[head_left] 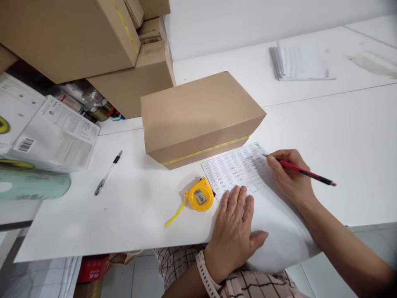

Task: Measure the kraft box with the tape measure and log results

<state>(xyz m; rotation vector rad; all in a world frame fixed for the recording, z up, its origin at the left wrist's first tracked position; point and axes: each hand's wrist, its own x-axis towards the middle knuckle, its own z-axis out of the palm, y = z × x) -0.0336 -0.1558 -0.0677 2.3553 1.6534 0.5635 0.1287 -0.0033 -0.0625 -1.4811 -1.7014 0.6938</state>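
My right hand (288,176) is closed around a red pencil with a black end (305,171), its tip over the upper right of a sheet of paper (263,207) printed with rows of text. Flat on the sheet's left side lies my left hand (234,227), fingers stretched and thumb apart. To its left rests a yellow tape measure (201,196) with a yellow strap. A closed cardboard box (201,116), with a yellow strip along its side, stands just behind the sheet's top edge.
A black-and-clear pen (108,174) lies on the white table (139,215) at the left. Larger cardboard boxes (77,37) are stacked at the back left, beside a white printed carton (62,132) and a pale green object (37,185). A stack of papers (302,62) sits at the back right.
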